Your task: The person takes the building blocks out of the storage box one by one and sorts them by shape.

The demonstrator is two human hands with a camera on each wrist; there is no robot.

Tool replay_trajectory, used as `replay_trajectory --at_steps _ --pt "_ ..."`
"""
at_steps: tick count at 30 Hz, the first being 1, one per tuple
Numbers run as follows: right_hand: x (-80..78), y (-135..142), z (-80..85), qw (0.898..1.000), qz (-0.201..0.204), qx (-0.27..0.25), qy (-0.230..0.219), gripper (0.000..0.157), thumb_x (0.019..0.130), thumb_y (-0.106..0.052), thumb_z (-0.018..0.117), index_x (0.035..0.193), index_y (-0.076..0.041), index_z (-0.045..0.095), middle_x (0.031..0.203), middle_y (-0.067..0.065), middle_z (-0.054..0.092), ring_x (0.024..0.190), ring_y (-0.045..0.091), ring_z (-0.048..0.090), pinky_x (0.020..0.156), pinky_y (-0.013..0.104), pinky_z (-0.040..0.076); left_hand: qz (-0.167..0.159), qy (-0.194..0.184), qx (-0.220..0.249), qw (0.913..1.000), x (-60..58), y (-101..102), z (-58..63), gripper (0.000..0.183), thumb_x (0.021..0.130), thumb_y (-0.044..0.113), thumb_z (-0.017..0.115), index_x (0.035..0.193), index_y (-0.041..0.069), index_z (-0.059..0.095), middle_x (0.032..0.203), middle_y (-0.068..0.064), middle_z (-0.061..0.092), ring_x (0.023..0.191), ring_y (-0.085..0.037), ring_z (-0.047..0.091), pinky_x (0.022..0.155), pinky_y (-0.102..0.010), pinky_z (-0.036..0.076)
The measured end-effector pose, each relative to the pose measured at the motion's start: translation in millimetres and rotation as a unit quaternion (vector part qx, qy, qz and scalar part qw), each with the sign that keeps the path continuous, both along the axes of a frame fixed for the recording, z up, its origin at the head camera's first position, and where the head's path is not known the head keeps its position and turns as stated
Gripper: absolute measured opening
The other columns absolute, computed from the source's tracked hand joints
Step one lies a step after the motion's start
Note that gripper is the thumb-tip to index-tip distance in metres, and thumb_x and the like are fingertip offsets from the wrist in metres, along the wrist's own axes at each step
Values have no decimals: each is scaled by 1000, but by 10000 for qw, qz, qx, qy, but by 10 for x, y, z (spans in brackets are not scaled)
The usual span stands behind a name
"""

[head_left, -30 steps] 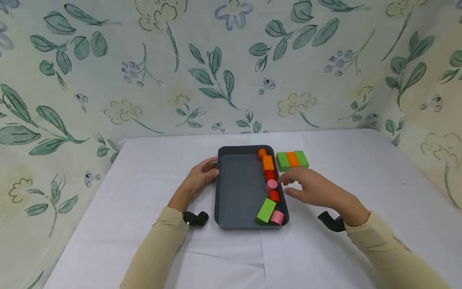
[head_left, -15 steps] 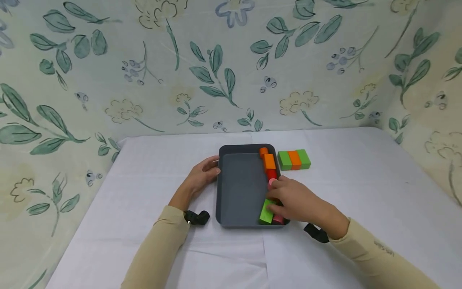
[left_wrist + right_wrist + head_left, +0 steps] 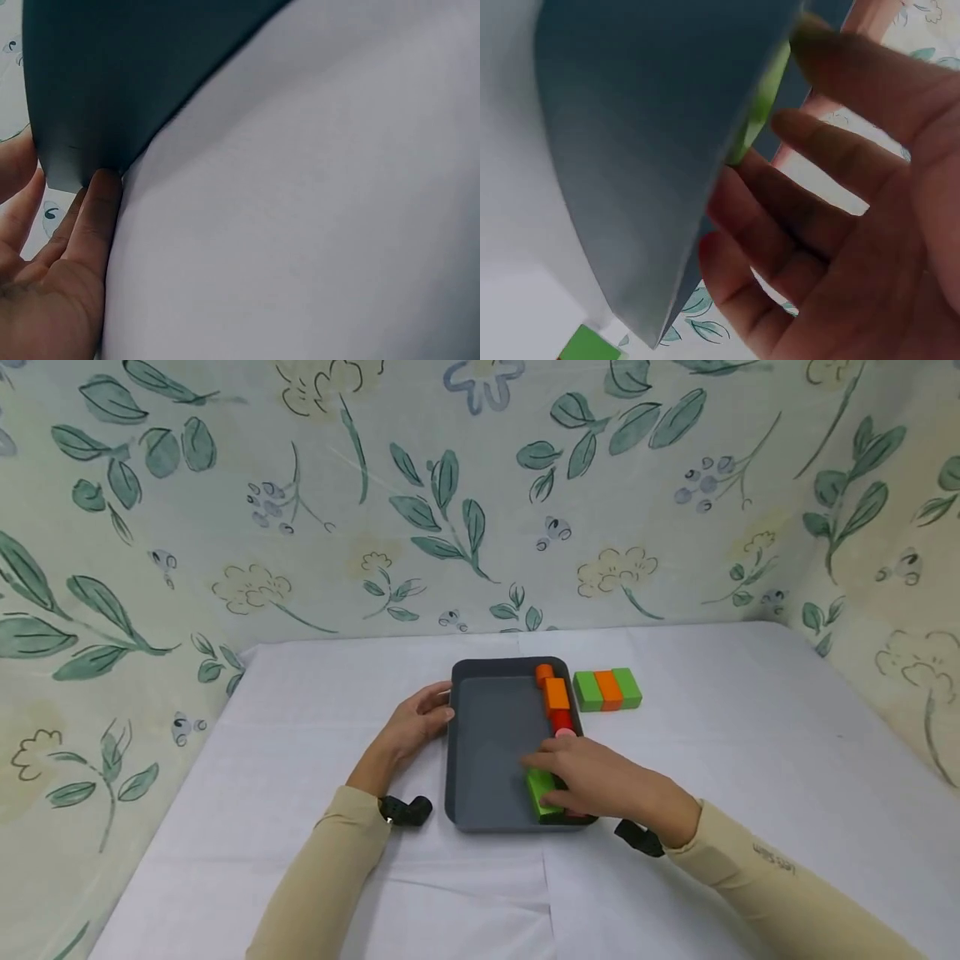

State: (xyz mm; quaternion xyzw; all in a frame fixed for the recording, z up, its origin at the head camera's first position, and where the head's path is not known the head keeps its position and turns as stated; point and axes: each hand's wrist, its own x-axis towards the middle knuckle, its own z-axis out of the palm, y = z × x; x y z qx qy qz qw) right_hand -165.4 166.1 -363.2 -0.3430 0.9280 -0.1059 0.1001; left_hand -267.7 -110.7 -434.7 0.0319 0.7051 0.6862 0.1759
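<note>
A dark grey tray (image 3: 487, 752) lies on the white cloth, with coloured blocks along its right side. My left hand (image 3: 412, 727) rests against the tray's left wall, fingers fairly straight; the left wrist view shows fingertips touching the outer wall. Over the tray's near right part, my right hand (image 3: 607, 777) holds a green block (image 3: 542, 789) between thumb and fingers. The right wrist view shows only a strip of that green block (image 3: 761, 105) behind the tray wall. Beside it, a pink cylinder (image 3: 566, 733) peeks out; the blocks under the hand are mostly hidden.
Farther along the tray's right side sit an orange cylinder (image 3: 544, 674), an orange block (image 3: 556, 695) and a red piece (image 3: 561, 720). Outside, just right of the tray, two green blocks flank an orange block (image 3: 608, 690) in a row. A floral cloth (image 3: 480, 510) hangs behind.
My right hand has come from beside the tray's right rim, leftward over the blocks, onto the green block. That block has shifted slightly left and turned straighter. The left hand stays put.
</note>
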Motion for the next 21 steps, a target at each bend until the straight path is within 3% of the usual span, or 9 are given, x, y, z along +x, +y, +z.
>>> replay_trajectory --at_steps 3,11,21 --pt "1 6 -9 9998 -12 -113 -164 40 87 -25 76 124 -12 69 113 3 66 95 15 60 85 33 57 -16 -14 -9 10000 -2 9 7 58 97 6 59 151 18 41 158 -10 40 142 -29 46 120 -46 36" --pt "-20 -6 -15 9985 109 34 -534 55 86 -19 77 138 -12 59 135 12 58 119 28 60 101 43 54 7 -49 34 10000 4 22 33 59 96 6 61 151 19 41 159 -10 39 142 -29 45 120 -47 37" --pt "-127 -145 -36 9994 83 52 -329 54 83 -10 78 134 -16 64 136 9 61 125 29 55 103 44 52 32 -92 14 10000 14 1 46 60 97 6 60 152 19 40 159 -10 38 143 -28 45 120 -44 36"
